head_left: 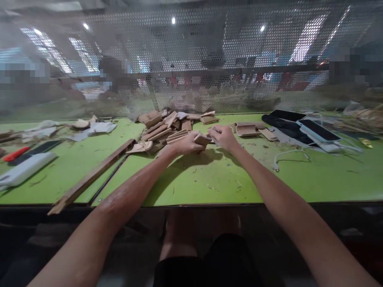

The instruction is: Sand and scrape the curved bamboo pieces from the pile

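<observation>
Over the green table (221,179), my left hand (190,144) is closed around a tan, slightly curved piece (202,139) that looks like wood or bamboo. My right hand (225,137) is pinched at the right end of that piece, close to the left fingers. Something thin and greyish shows at its fingertips, too small to name. Just behind and left of my left hand lies a heap of similar tan pieces (158,129), some flat and some curved. A trough-shaped piece (247,129) lies right of my right hand.
A long wooden strip (95,171) slants over the table's front edge at left. Farther left are a white device (26,171) and a red-handled thing (16,154). At right lie a phone-like device (320,130), a black glove-like item (287,127) and a white cable (291,153). A perforated screen (191,59) stands behind.
</observation>
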The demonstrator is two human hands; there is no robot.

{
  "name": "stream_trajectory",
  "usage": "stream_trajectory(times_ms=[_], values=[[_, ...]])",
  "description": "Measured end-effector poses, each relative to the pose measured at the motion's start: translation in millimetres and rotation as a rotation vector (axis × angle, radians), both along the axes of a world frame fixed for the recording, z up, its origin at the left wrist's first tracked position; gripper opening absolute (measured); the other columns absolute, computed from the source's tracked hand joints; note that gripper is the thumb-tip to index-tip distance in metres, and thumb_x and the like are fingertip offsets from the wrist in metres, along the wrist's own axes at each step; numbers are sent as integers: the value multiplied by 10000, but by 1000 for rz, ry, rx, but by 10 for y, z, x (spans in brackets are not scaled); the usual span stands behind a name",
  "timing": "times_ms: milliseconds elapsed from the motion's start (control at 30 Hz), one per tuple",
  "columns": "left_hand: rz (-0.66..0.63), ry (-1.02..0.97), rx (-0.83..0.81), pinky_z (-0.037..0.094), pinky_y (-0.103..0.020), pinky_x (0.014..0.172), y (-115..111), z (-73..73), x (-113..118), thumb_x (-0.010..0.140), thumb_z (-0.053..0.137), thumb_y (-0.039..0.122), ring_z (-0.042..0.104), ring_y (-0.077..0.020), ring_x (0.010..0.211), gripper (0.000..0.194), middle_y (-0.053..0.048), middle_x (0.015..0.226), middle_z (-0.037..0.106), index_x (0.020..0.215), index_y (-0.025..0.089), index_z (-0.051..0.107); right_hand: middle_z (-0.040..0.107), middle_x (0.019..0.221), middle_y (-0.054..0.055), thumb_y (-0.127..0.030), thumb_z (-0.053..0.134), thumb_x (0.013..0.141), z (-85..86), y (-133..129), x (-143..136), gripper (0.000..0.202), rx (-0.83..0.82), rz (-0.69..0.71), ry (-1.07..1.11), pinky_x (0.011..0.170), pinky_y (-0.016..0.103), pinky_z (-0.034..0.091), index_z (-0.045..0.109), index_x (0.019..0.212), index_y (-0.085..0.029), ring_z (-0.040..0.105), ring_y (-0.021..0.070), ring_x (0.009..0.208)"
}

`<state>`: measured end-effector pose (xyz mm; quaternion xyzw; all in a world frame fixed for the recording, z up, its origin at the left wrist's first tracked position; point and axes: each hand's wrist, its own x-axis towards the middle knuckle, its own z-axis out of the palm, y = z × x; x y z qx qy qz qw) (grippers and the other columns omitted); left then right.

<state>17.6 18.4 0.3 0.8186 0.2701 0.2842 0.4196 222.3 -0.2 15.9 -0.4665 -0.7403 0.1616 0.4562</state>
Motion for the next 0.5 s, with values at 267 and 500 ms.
stream_trajectory(times_ms=[267,500], values=[[169,-102,-78,505,-302,949,-97,20,-40,771,784,358,630,-244,1142,650,-89,1207,673,1370,210,581,485,641,-14,-411,558,864,-84,44,-12,309,-62,-95,112,653,322,315,462,633,-229,417,153,656],[11,-89,-97,490,-349,1007,-8,70,-117,635,923,336,629,-265,1184,790,-103,1207,667,1340,176,605,504,637,-7,-419,568,846,-125,37,-40,329,-76,-90,63,660,322,321,449,602,-232,442,161,657]])
